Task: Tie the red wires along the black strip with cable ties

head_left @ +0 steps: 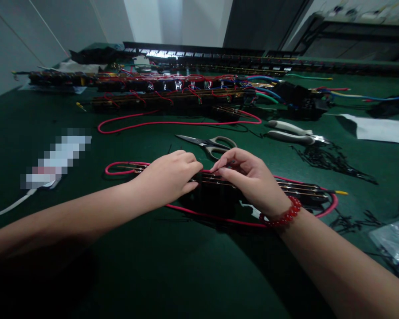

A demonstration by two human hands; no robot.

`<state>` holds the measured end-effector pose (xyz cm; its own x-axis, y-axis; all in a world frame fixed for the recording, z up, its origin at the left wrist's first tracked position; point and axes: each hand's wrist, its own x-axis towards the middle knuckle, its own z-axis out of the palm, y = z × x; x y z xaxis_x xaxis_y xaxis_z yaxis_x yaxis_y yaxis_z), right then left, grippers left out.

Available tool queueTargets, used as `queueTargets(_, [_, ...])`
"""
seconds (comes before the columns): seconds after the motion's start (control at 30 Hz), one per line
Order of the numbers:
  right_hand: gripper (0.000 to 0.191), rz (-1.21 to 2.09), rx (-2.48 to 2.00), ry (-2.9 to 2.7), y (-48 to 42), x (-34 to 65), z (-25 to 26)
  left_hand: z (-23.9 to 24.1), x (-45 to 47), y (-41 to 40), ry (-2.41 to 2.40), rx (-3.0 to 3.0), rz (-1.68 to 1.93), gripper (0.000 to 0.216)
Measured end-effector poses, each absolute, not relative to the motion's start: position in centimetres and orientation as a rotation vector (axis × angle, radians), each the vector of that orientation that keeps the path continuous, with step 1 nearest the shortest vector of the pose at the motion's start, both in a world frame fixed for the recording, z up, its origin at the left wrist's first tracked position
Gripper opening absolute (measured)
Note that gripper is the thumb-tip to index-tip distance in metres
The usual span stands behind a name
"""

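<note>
A long black strip assembly (299,190) with brass rails lies across the green table (186,266), ringed by a red wire (119,166). My left hand (168,177) rests on the strip's left part, fingers curled and pressed down on it. My right hand (249,177), with a red bead bracelet at the wrist, grips the strip just right of the left hand, fingers bent over its top edge. The middle of the strip is hidden under both hands.
Scissors (209,144) lie just behind my hands. Grey-handled pliers (292,133) and a pile of black clippings (332,161) sit to the right. More wired strips (166,99) fill the back. White paper (379,128) and a plastic bag (394,243) lie at right.
</note>
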<state>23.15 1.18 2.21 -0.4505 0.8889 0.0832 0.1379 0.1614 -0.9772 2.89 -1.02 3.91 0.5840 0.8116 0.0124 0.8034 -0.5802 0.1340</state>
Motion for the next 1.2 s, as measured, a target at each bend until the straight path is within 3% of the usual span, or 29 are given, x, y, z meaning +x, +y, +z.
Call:
queueTargets(0.57, [0.004, 1.323, -0.967, -1.752, 1.2, 23.0, 1.3, 4.4, 2.5, -0.7, 1.319, 2.694, 0.029, 0.026])
queueTargets(1.2, [0.005, 0.994, -1.034, -1.812, 1.2, 23.3, 1.1, 4.2, 2.5, -0.5, 1.325, 2.676, 0.073, 0.027])
